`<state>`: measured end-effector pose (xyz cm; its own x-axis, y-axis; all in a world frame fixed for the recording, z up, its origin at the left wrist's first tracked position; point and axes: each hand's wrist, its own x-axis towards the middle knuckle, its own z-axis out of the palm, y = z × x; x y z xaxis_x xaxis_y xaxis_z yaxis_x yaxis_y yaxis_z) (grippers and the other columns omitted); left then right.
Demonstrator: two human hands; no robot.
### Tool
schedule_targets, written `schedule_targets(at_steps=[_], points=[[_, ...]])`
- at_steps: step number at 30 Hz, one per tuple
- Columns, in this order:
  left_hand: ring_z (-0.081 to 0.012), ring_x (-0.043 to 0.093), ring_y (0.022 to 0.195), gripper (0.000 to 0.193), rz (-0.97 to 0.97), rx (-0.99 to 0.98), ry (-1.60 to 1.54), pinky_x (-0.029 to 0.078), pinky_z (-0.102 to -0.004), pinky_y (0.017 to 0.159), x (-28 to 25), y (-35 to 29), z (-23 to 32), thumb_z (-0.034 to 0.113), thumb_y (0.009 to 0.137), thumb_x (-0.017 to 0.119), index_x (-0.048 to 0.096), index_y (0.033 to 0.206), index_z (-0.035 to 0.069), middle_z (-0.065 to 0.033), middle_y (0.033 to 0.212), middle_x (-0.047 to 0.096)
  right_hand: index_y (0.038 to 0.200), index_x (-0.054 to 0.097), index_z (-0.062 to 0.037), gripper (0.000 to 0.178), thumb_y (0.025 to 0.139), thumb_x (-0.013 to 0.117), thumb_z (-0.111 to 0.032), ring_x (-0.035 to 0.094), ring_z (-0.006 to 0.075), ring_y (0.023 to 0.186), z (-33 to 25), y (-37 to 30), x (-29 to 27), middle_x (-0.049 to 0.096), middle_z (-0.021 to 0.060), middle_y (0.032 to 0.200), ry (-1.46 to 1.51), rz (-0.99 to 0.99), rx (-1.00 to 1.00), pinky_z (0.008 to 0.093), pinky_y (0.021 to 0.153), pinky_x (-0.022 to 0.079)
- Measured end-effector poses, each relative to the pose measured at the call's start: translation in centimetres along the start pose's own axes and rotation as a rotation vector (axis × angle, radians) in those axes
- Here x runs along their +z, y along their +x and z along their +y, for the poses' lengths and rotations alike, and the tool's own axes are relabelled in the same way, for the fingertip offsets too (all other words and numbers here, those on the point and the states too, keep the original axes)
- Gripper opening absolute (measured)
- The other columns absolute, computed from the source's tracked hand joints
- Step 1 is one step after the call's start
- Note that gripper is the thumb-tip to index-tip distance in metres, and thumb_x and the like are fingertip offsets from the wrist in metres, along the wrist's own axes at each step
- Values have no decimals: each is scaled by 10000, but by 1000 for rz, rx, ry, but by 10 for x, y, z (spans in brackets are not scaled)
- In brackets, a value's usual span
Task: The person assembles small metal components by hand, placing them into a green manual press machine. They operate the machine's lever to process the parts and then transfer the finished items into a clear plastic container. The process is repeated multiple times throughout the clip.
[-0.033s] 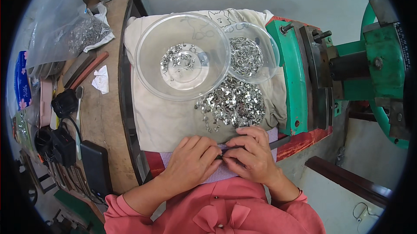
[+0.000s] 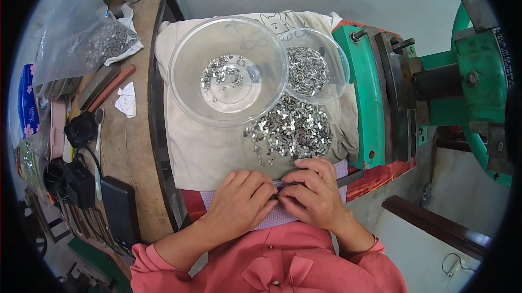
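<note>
My left hand [image 2: 239,201] and my right hand [image 2: 312,195] meet at the near edge of the cloth. Their fingertips pinch together around something small and dark, mostly hidden by the fingers. Just beyond the right fingers lies a loose pile of small shiny metal pieces [image 2: 293,130] on the beige cloth [image 2: 201,157]. Behind the pile stands a large clear plastic tub [image 2: 182,94], with some small metal parts on its bottom. Against its right side is a smaller clear bowl [image 2: 340,70] that holds many thin metal pins [image 2: 307,70].
A green machine with a vise-like block [image 2: 364,102] and a handwheel [image 2: 462,26] borders the right side. On the wooden bench [image 2: 130,151] at left lie a plastic bag of metal pieces [image 2: 111,40], sharpening-stone-like bars [image 2: 111,87], a toothbrush [image 2: 98,151] and a black box [image 2: 120,210].
</note>
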<state>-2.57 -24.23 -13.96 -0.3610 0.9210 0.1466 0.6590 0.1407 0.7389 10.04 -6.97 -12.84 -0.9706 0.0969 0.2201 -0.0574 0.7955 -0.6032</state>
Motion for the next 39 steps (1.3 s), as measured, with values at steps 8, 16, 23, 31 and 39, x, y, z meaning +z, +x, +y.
schedule_targets(at_steps=[8, 16, 23, 31, 39], points=[[-254, 568, 888, 263, 5, 4, 19, 426, -376, 767, 2, 1, 2, 153, 741, 812, 628, 921, 96, -45, 980, 598, 837, 712, -106, 191, 696, 841, -118, 575, 293, 1105, 5, -9, -11, 663, 17, 1021, 85, 52, 89, 470, 962, 439], [-234, 575, 879, 204, 26, 17, 54, 420, -368, 770, 12, 4, 6, 155, 778, 785, 641, 912, 101, -30, 966, 606, 855, 734, -120, 195, 700, 852, -132, 559, 286, 1120, 10, -26, -4, 657, 5, 1015, 17, 42, 99, 466, 970, 433], [-232, 585, 878, 193, 36, 28, 66, 426, -371, 770, 14, 3, 6, 122, 783, 769, 632, 915, 88, -34, 970, 618, 853, 753, -130, 244, 642, 876, -130, 567, 293, 1109, 6, -21, -4, 660, 14, 1018, -21, 55, 75, 463, 965, 439], [-242, 589, 884, 212, 28, 44, 53, 438, -375, 769, 11, 0, 5, 111, 783, 762, 625, 940, 72, -55, 986, 612, 851, 736, -130, 227, 663, 862, -151, 560, 299, 1120, 1, -13, -3, 653, 17, 1052, -107, 5, 31, 503, 987, 426], [-230, 586, 916, 246, -11, 42, 149, 458, -360, 806, 4, -2, 8, 143, 797, 721, 659, 1013, 43, -57, 989, 589, 876, 723, -123, 195, 711, 826, -136, 562, 301, 1120, 6, 0, -6, 643, 25, 1051, -59, 44, 47, 485, 976, 425]])
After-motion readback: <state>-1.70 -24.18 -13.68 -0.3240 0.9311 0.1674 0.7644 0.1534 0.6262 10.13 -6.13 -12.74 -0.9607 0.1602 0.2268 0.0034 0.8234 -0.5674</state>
